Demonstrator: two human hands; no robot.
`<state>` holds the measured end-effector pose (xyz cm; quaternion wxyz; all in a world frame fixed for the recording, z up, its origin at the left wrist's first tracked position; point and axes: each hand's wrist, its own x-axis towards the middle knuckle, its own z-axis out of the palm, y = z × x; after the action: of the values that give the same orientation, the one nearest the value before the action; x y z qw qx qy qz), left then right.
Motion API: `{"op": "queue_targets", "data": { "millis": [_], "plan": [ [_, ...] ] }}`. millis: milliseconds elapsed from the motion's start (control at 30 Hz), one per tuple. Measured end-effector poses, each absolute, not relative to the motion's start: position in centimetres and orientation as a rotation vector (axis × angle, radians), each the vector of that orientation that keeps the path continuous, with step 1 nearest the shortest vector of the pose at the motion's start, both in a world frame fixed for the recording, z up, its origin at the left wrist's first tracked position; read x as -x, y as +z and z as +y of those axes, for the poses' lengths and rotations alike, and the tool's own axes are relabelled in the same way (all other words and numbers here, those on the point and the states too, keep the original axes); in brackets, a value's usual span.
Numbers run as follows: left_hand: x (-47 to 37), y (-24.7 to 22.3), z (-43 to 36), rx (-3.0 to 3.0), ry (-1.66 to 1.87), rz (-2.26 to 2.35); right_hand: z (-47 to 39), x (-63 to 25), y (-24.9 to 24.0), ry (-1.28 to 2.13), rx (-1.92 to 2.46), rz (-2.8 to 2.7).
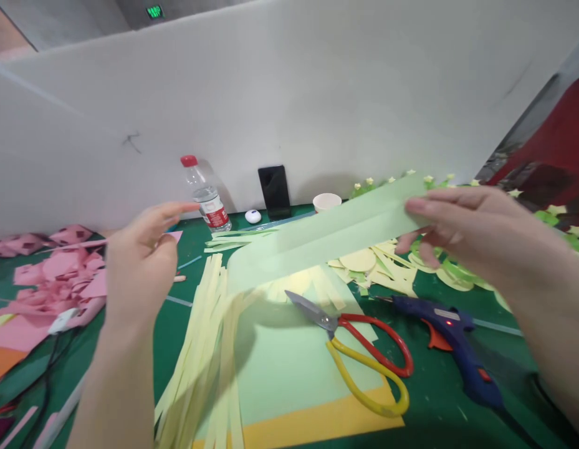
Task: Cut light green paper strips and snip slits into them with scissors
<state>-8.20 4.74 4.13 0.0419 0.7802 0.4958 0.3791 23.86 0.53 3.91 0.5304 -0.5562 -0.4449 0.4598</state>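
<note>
My right hand point(450, 218) pinches one end of a pale green strip of paper point(317, 234), folded or creased along its length and held slanting above the table. My left hand point(144, 249) is raised at the left, apart from the paper, its fingers stretched out and nothing visible in them. Below the strip lie scissors point(329, 321) with one red and one yellow handle, blades partly open. They rest on pale green paper sheets point(289, 368) with an orange-yellow sheet point(317, 424) under them. Pale yellow-green paper strips point(200, 349) are bundled along the left side of the sheets.
A blue glue gun point(452, 330) lies at the right, its red light on. Pink paper pieces point(60, 274) are heaped left. A water bottle point(207, 196), black phone point(274, 190) and white cup point(326, 201) stand near the white partition point(289, 93). Paper cut-outs point(364, 262) lie behind the scissors.
</note>
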Motion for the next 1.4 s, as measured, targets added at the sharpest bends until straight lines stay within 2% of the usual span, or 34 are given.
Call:
{"op": "queue_targets", "data": {
  "millis": [100,233,500,667,767,1067,1267,1400],
  "plan": [
    [5.2,3.7,2.5,-2.662,1.505,1.258,-0.2,-21.2,2.8,1.328,1.160,-1.266],
    [0.6,2.8,-0.4,-2.904,1.273,0.896,-2.1,-18.8,2.3,1.359,1.052,-1.474],
    [-0.2,2.4,-0.3,-2.818,1.206,0.807,-3.8,-18.2,2.6,0.856,1.118,-1.751],
    [-0.5,2.2,-0.4,-2.736,1.293,0.733,-3.1,-18.5,2.0,0.245,0.935,-1.736],
    [-0.7,2.1,-0.5,-2.717,1.307,0.701,-2.9,-18.7,2.0,0.013,0.854,-1.910],
    [-0.2,2.2,-1.2,-2.773,1.253,0.701,-3.6,-18.9,3.2,-0.080,0.812,-2.004],
    [0.7,2.8,0.6,-2.680,1.144,0.853,-3.6,-22.5,3.8,0.002,1.142,-1.745],
    [1.4,2.7,2.0,-2.502,1.082,0.950,-3.2,-26.0,2.6,-0.195,1.275,-1.967]
  ]
}}
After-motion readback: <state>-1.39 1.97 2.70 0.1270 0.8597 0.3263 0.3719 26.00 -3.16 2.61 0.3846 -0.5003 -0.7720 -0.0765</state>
